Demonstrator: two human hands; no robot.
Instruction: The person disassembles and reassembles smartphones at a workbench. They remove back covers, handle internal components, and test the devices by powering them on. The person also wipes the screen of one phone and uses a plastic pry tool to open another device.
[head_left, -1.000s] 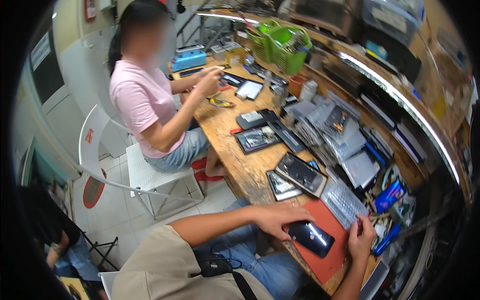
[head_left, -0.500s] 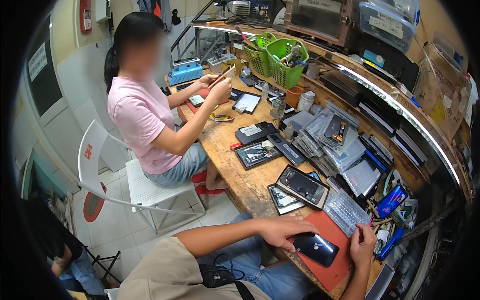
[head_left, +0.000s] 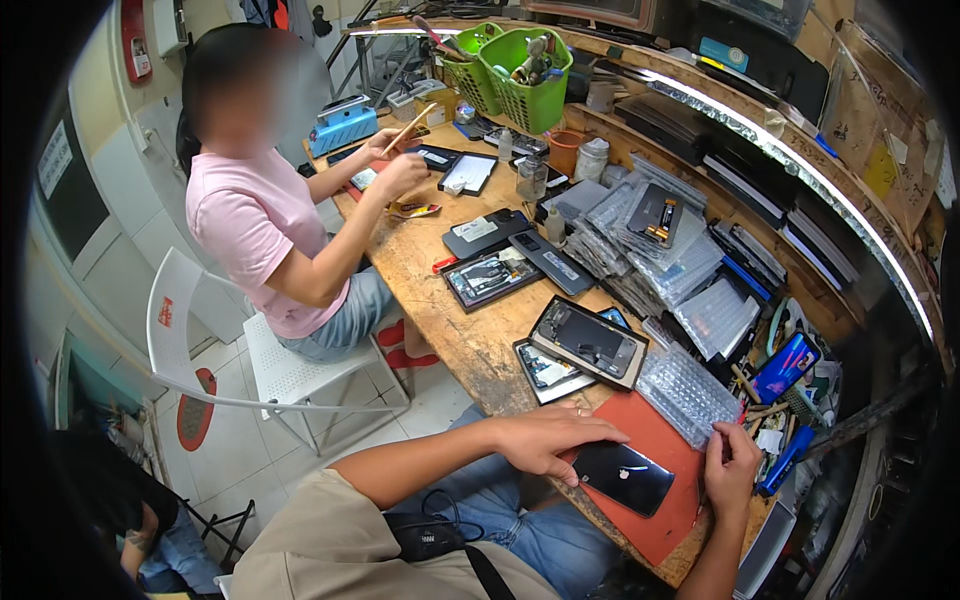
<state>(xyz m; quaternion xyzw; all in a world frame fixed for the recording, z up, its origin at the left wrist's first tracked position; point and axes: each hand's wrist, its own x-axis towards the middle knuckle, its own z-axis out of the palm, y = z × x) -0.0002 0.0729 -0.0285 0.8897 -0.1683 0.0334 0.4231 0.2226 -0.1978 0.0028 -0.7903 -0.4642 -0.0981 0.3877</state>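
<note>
Red mat point(head_left: 655, 500) under our hands, and on it lies the black phone point(head_left: 622, 477), back up, glossy, near the bench's front edge. Our left hand point(head_left: 548, 440) lies flat across the phone's left end, fingers spread and pressing down rather than curled round it: that looks like a steadying hold, pinning the phone so it cannot slide on the mat. Our right hand point(head_left: 732, 468) sits at the mat's far right corner, fingertips touching the lower edge of a bubble-wrap sheet point(head_left: 688, 388); whether it pinches anything there we cannot tell, the fingers hide it.

Just beyond the mat, two opened phones point(head_left: 590, 342) rest face up on the wooden bench point(head_left: 445, 325), one overlapping the other, close enough to reach. More bubble-wrapped parts point(head_left: 655, 250) are stacked toward the shelves. Blue tools point(head_left: 785, 365) lie to the right by the bench end.

Further along, a co-worker in a pink shirt point(head_left: 250, 225) sits on a white chair point(head_left: 270, 375), both hands busy over a small part, a thin stick held in one. Green baskets point(head_left: 520, 60) of tools stand beyond that.
</note>
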